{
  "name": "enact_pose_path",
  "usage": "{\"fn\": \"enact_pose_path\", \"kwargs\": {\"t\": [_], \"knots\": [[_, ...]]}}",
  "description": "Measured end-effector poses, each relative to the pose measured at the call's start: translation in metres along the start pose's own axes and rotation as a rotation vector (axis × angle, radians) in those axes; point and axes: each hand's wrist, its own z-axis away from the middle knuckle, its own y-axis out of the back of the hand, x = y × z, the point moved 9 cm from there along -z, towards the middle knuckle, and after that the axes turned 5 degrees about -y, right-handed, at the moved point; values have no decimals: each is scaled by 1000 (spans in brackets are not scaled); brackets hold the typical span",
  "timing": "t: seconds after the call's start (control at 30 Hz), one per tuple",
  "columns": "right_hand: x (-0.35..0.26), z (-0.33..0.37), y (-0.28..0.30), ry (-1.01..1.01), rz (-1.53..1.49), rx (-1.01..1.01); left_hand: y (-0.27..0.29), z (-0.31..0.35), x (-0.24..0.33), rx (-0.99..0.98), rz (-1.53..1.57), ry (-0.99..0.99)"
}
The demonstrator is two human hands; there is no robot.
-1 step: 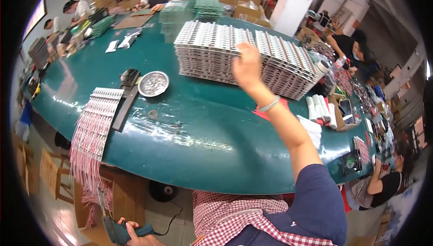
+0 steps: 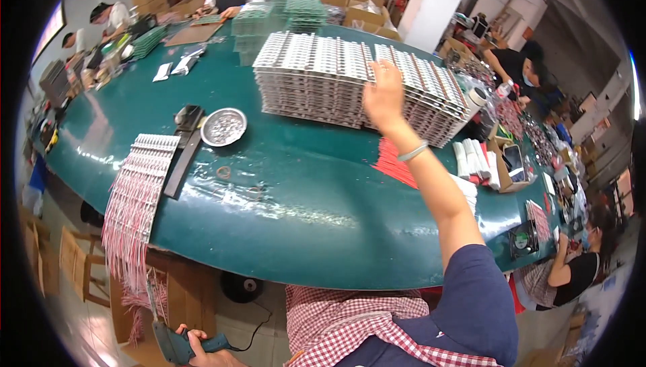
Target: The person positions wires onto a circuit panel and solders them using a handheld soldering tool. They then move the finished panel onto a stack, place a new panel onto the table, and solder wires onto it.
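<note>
My right hand is raised at the near side of two tall stacks of white panels, in front of the seam between them. Its fingers are extended up over the top edge, partly apart, and seem empty; I cannot tell if they touch the panels. At the lower left, below the table edge, my left hand is closed around the handle of a teal gun-shaped corded power tool with a long thin tip. Above that tip hang pink and white wires from a panel lying over the table's edge.
A metal bowl of small parts sits beside a dark bar on the green table. Red wires and white bundles lie right. A cardboard box stands below the table. Several people work around it.
My right hand has moved right along the stack's near edge, toward the seam between the two stacks. The left hand and its power tool stay in place. The view has shifted slightly.
</note>
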Motion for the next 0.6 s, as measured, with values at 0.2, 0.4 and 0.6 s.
{"fn": "enact_pose_path", "kwargs": {"t": [0.2, 0.4, 0.6], "knots": [[156, 31, 14, -107, 219, -469, -65, -1, 22, 151, 637, 510], [145, 17, 22, -45, 187, -342, -94, 23, 9, -48, 609, 490], [125, 21, 40, 97, 155, -207, -96, 33, 80, -122, 700, 447]]}}
